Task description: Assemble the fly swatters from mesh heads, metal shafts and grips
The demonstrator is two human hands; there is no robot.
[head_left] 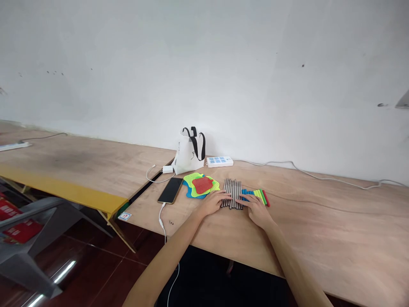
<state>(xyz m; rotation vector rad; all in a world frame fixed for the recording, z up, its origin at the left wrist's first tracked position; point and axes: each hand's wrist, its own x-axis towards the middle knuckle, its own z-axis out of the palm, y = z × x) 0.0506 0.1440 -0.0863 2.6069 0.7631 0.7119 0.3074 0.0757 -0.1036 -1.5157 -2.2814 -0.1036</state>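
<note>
Several slim metal rods (235,186) lie side by side in a row on the wooden table. My left hand (213,203) rests at the row's left side, fingers stretched over the rods. From the right, my right hand (256,209) reaches in with its fingers spread, the fingertips touching the rods. Just right of the rods lie short coloured sleeves in blue, yellow, green and red (266,198), partly covered by my right hand. Left of the rods is a loose pile of flat mesh pieces like fly swatter heads, with a red one (202,185) on top of yellow-green and blue ones.
A phone (170,190) on a white charging cable (160,221) lies at the left. Behind it stand a white charger (167,169) and a white bag (188,157) with black handles. A power strip (220,161) sits near the wall. A gap separates the left table (79,166).
</note>
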